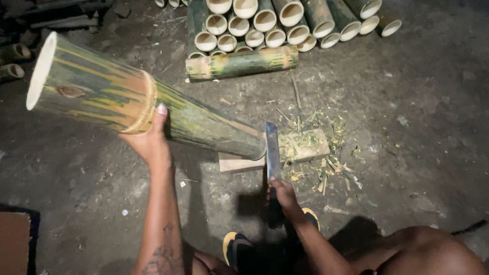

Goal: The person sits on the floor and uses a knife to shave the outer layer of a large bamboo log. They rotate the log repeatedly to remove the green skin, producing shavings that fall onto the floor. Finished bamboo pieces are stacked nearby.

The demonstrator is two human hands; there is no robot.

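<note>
My left hand (149, 138) holds a thick green and yellow bamboo section (112, 94) from below, near its node ring. The bamboo slants down to the right, its far end resting on a wooden chopping block (300, 145). My right hand (286, 196) grips the handle of a cleaver-like knife (273, 150). The blade stands upright against the bamboo's lower end, over the block. The wide open end of the bamboo points up and to the left.
A stack of cut bamboo tubes (265, 23) lies at the top, with one section (242, 62) laid across its front. Green shavings (331, 168) litter the dirt floor right of the block. A yellow-edged sandal (237, 247) is near my knees.
</note>
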